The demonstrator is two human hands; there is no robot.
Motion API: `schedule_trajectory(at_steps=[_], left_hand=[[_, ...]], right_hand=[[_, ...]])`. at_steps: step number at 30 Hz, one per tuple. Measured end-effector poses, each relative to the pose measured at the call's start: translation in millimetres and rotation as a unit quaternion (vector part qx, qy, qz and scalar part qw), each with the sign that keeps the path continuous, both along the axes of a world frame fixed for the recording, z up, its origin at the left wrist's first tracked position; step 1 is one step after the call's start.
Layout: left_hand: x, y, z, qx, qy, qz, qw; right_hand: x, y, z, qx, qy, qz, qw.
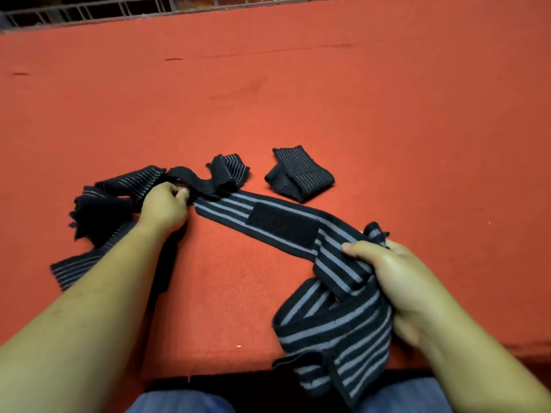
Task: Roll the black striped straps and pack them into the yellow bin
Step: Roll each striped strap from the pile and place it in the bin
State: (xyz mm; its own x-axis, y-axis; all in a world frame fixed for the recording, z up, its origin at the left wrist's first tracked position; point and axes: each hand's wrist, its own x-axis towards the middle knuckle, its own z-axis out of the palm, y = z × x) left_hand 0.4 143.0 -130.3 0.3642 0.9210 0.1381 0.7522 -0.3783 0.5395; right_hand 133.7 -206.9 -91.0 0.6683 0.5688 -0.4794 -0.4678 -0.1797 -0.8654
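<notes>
While the left hand [165, 208] pinches one end of the striped strap [329, 244], the right hand [399, 281] grips its bunched remainder

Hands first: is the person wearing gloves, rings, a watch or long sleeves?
No gloves: the left hand and the right hand are bare, with no rings showing. Neither wrist has a watch. The left forearm and right forearm are bare too, so no sleeves show. Blue cloth, probably trousers, shows at the bottom edge.
</notes>
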Motion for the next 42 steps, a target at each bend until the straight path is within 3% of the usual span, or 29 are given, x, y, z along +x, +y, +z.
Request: schedule_trajectory(at_steps=[7, 11, 15, 18, 22, 25, 28, 30, 36, 39, 42], left_hand=[[-6.1, -31.0, 18.3, 0.002, -0.006, -0.066, 0.998], [-12.3, -51.1, 17.5, -0.009, -0.05, -0.108, 0.993], [-21.4, -76.4, 18.9, -0.072, -0.135, -0.158, 0.976], [-31.3, -114.0, 32.1, -0.056, -0.223, -0.184, 0.956], [-55.1, -154.7, 50.8, -0.115, -0.39, -0.188, 0.894], [-68.4, -177.6, 56.6, -0.261, -0.526, -0.164, 0.793], [-72.5, -188.3, 51.2, -0.368, -0.565, -0.114, 0.73], [-72.8, -189.2, 43.5, -0.433, -0.54, -0.099, 0.715], [-67.0, -200.9, 30.6, -0.492, -0.445, -0.134, 0.736], [-59.3, -211.1, 33.3, -0.433, -0.392, -0.195, 0.788], [-53.8, -213.3, 32.4, -0.346, -0.268, -0.273, 0.857]], right_hand=[[-12.0, -6.9, 0.7, 0.005, -0.001, -0.014, 1.0], [-22.2, -18.8, 5.4, 0.014, -0.004, -0.023, 1.0], [-33.2, -31.5, 5.9, 0.013, -0.002, -0.022, 1.0], [-39.5, -47.8, 7.8, 0.017, 0.003, -0.027, 0.999], [-44.9, -77.6, 7.6, 0.03, 0.031, -0.052, 0.998], [-47.8, -92.5, 3.7, 0.011, 0.022, -0.077, 0.997], [-50.6, -100.9, 1.1, 0.0, 0.032, -0.105, 0.994], [-53.4, -103.7, 1.5, -0.003, 0.043, -0.106, 0.993], [-58.3, -107.1, 3.7, 0.006, 0.032, -0.086, 0.996], [-59.4, -108.7, 4.1, 0.003, 0.025, -0.076, 0.997], [-56.4, -115.0, 6.0, 0.018, 0.031, -0.093, 0.995]])
